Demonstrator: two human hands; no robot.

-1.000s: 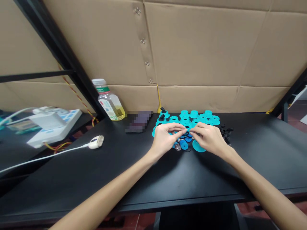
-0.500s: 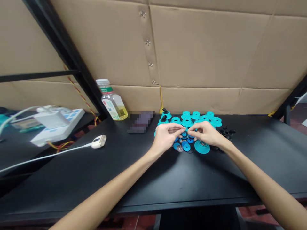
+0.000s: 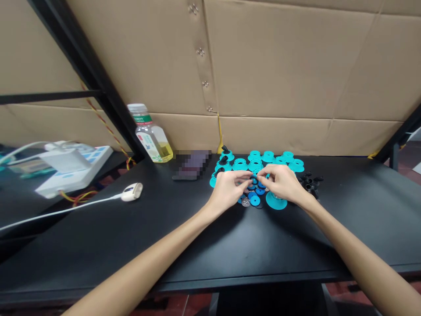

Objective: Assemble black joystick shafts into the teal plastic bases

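Note:
My left hand and my right hand meet fingertip to fingertip above the small parts, both closed in a pinch. Between them is a small dark part, partly covered by the fingers; its exact kind is not clear. Below lie several blue discs with centre holes, a clear round piece and a thin black ring. A turquoise flanged cup sits just under my right hand. More turquoise flanged pieces stand behind, some with black tips on top.
Black fittings are heaped right of my right hand. Leftward on the black table are a phone-like dark slab, a bottle of yellow liquid, a cabled white device and a power strip. Cardboard walls the back.
The camera view has shifted slightly. My hands stay pinched together over the parts, with the fingers turned a little and the small dark part between them showing more.

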